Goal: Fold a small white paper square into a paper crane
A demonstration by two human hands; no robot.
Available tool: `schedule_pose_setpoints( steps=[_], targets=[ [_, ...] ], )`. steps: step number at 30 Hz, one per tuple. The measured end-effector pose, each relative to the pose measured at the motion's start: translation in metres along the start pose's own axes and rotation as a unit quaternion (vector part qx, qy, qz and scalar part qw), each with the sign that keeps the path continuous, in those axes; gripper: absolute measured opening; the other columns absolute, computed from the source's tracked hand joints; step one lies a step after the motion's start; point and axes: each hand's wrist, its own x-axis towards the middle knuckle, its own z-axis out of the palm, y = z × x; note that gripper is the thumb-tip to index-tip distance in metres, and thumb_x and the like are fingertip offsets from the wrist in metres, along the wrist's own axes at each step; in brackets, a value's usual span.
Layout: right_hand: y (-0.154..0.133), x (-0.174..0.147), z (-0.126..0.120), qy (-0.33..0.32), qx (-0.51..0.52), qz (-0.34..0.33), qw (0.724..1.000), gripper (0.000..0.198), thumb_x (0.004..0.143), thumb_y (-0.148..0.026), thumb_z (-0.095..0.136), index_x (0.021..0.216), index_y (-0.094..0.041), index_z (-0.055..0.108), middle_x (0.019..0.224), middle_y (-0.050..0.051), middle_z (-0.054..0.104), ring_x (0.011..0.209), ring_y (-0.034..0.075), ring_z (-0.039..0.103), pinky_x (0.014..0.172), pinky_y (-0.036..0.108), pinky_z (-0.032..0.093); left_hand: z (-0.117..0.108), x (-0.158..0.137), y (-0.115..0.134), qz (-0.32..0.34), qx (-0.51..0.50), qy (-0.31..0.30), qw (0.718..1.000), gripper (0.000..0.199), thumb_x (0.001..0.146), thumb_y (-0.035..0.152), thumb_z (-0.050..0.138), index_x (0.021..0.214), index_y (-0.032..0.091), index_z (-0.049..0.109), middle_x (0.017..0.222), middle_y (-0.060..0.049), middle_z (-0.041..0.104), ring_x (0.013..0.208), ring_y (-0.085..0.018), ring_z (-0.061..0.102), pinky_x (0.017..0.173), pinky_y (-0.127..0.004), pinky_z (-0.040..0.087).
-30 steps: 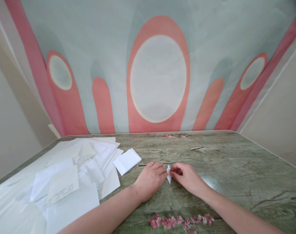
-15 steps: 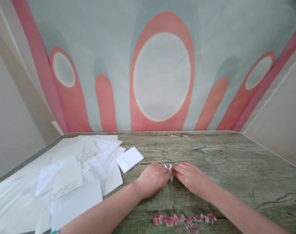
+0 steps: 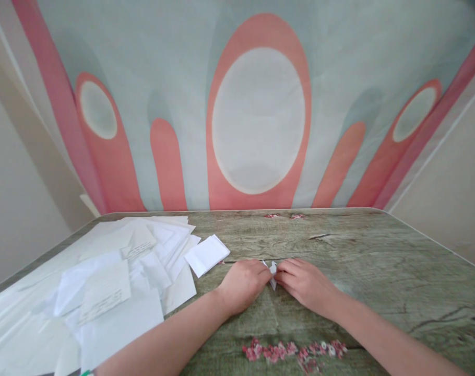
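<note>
A small folded piece of white paper (image 3: 273,269) sits between my two hands at the middle of the table, with pointed tips showing at its top and bottom. My left hand (image 3: 243,284) has its fingers closed on the paper's left side. From the right, my right hand (image 3: 306,284) pinches the other side with curled fingers. Both fingertips partly hide the paper, so its full shape cannot be made out. Just beyond my left hand lies a small stack of folded white paper (image 3: 206,256).
A wide spread of loose white sheets (image 3: 108,324) covers the left of the wood-patterned table (image 3: 382,261), some bearing printed lines. Pink flowers (image 3: 276,351) are printed near the front. Behind the table's far edge hangs a grey-green and coral backdrop (image 3: 257,201).
Both hands stay on the folded paper, with only a slight shift of the fingers. A little more of its upper part shows now. The camera view has moved slightly.
</note>
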Motion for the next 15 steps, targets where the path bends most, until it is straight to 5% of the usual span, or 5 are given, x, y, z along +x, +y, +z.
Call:
schedule_pose_setpoints(
  steps=[15],
  targets=[
    [0.0000, 0.0002, 0.0005, 0.055, 0.144, 0.073, 0.985, 0.013, 0.082, -0.018, 0.055, 0.087, -0.022, 0.066, 0.087, 0.004, 0.062, 0.085, 0.018, 0.055, 0.079, 0.033, 0.041, 0.0013, -0.0016, 0.0024, -0.061, -0.080, 0.017, 0.995, 0.019, 0.088, 0.020, 0.042, 0.092, 0.018, 0.060, 0.083, -0.005, 0.064, 0.082, -0.017, 0.059, 0.075, -0.028, 0.045]
  ],
)
